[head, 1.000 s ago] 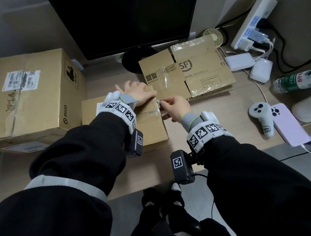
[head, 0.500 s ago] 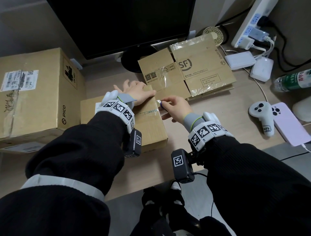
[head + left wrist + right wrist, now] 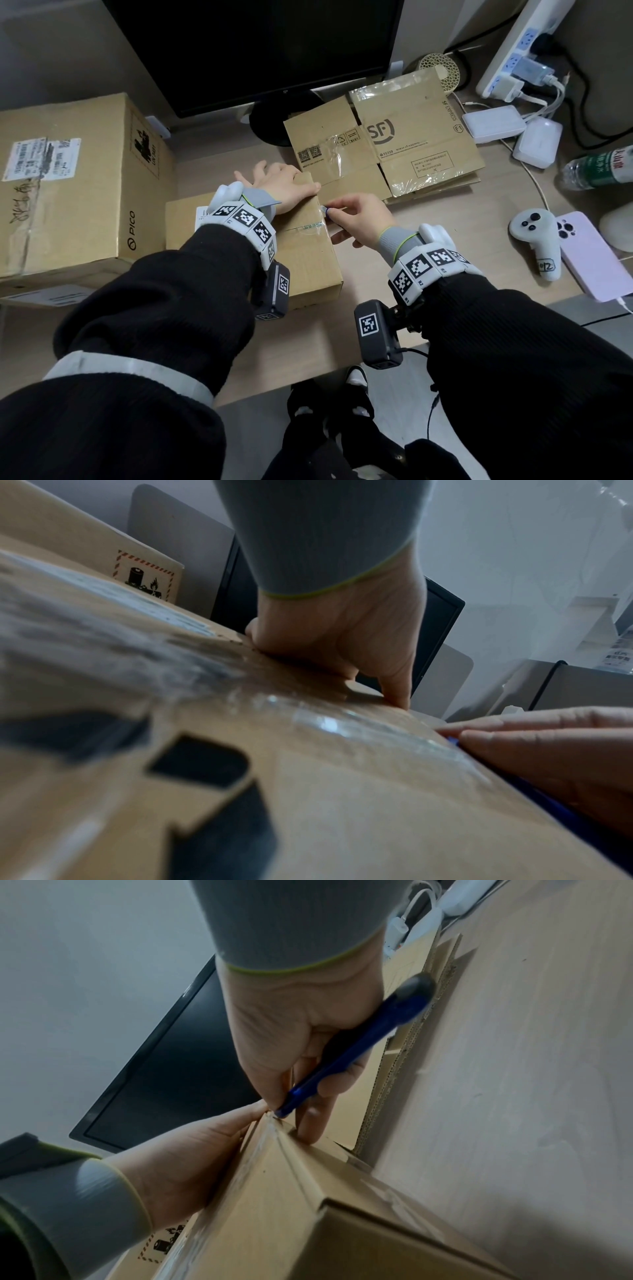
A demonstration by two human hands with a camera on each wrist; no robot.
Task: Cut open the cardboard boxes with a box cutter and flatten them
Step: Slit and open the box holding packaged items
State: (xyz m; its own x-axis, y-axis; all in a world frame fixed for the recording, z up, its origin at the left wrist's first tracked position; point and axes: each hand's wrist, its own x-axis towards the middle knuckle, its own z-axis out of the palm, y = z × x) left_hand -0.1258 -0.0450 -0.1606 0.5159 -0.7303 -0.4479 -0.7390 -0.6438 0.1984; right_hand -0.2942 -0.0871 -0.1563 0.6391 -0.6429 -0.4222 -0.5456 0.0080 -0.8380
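- the right hand is curled round a blue box cutter, pinched between thumb and fingers, its tip set at the top right edge of the small cardboard box, right where the clear tape crosses.
- the left hand is laid flat on the far end of that box's top, fingers straight and pressed down, thumb near the cutter tip.
- the small box is seen lying on the wooden desk, closed and taped.
- just to its left a larger pico box is stood, also closed.
- behind the hands, flattened sf cardboard is spread at the foot of the monitor.
- further right, a white controller and a pink phone are lying.
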